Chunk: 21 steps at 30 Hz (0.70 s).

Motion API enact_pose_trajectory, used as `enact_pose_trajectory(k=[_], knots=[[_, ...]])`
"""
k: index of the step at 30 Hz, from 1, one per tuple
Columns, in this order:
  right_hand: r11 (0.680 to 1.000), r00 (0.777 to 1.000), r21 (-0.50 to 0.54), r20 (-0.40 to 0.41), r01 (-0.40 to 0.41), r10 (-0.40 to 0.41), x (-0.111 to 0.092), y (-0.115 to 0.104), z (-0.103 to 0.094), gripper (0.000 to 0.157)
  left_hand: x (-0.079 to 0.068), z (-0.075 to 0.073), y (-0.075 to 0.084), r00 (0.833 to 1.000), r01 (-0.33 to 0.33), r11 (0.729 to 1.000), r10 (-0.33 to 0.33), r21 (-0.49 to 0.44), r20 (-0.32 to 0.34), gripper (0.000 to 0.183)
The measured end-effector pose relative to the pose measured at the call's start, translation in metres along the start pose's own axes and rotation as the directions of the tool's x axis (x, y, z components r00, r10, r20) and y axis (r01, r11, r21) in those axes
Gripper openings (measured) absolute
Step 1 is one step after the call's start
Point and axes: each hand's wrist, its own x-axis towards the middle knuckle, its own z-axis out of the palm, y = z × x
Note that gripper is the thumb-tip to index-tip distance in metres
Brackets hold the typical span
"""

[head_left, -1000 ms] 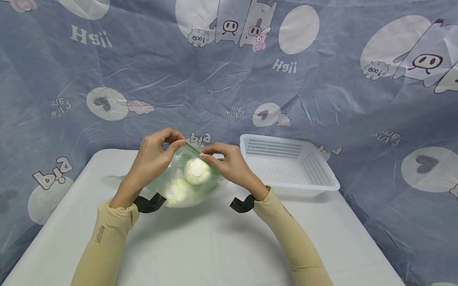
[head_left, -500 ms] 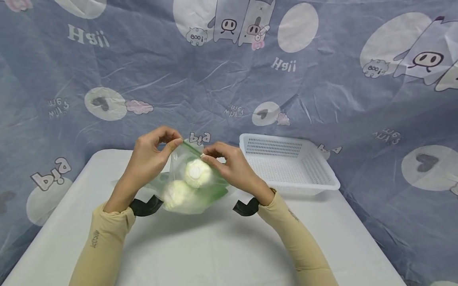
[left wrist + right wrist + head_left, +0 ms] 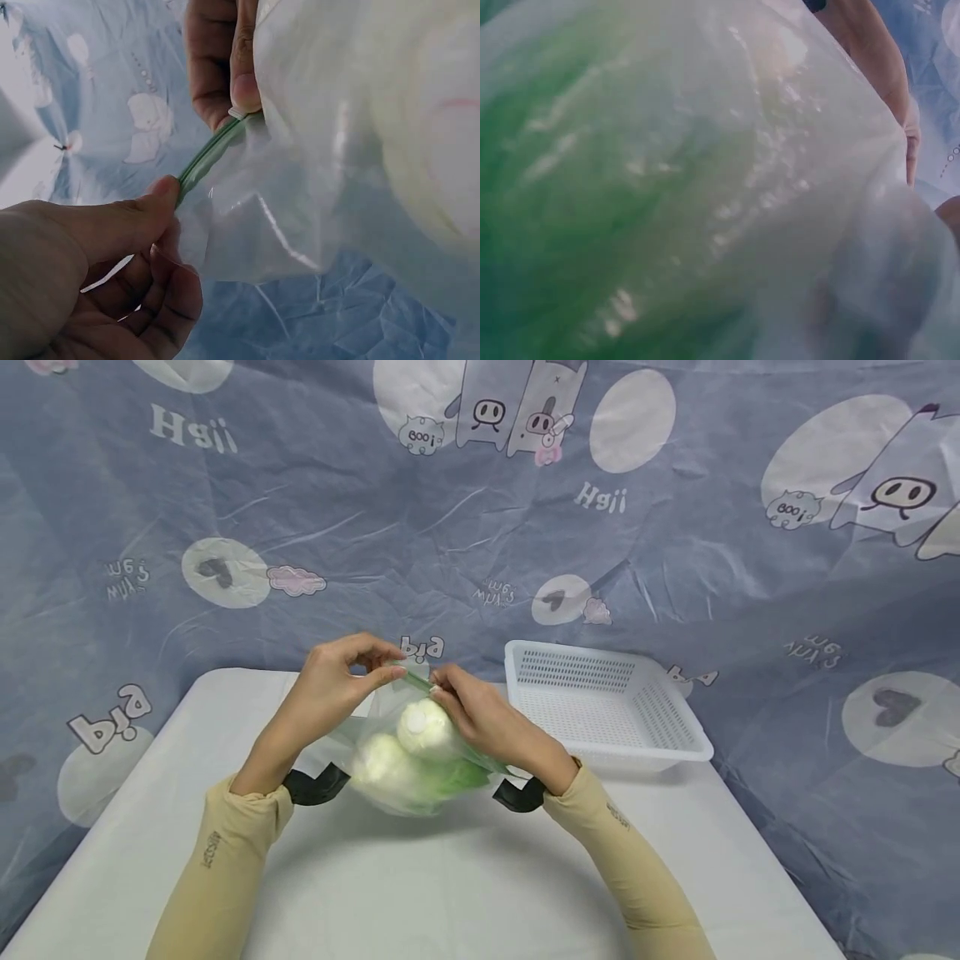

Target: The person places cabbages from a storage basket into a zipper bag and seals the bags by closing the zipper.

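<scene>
Pinching the green zip strip [image 3: 212, 150] between them, left hand [image 3: 324, 689] and right hand [image 3: 480, 720] hold the cabbage-filled bag [image 3: 408, 760] above the table [image 3: 450, 885]; sealing looks underway, calling for a steady fingertip slide along the strip.

A white table [image 3: 450, 893] stands before a wrinkled blue cartoon-printed cloth backdrop [image 3: 300, 510]

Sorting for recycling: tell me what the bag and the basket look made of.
Bag: thin clear plastic film, glossy and creased, its contents showing through; green zip strip along the top. Basket: rigid white plastic, probably moulded, matte, with perforated floor and walls.
</scene>
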Motion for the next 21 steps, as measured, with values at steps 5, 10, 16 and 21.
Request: enact_pose_trajectory(k=[5,10,16,21], knots=[[0.993,0.998,0.105,0.038,-0.045,0.042,-0.004,0.005,-0.007,0.015,0.000,0.004,0.000,1.000,0.009,1.000,-0.008,-0.019,0.016,0.006],[0.984,0.993,0.150,0.090,-0.095,0.082,-0.008,0.006,-0.013,0.018,-0.001,0.008,0.000,1.000,-0.015,1.000,0.015,-0.013,0.020,0.007],[0.978,0.995,0.185,0.033,-0.097,0.092,-0.009,0.015,-0.009,0.019,0.000,0.010,0.001,1.000,0.030,1.000,-0.030,0.010,-0.005,0.011],[0.982,0.997,0.178,-0.029,-0.067,0.073,-0.005,0.020,-0.007,0.017,0.001,0.014,0.003,0.999,0.005,1.000,-0.004,0.006,-0.033,0.008]])
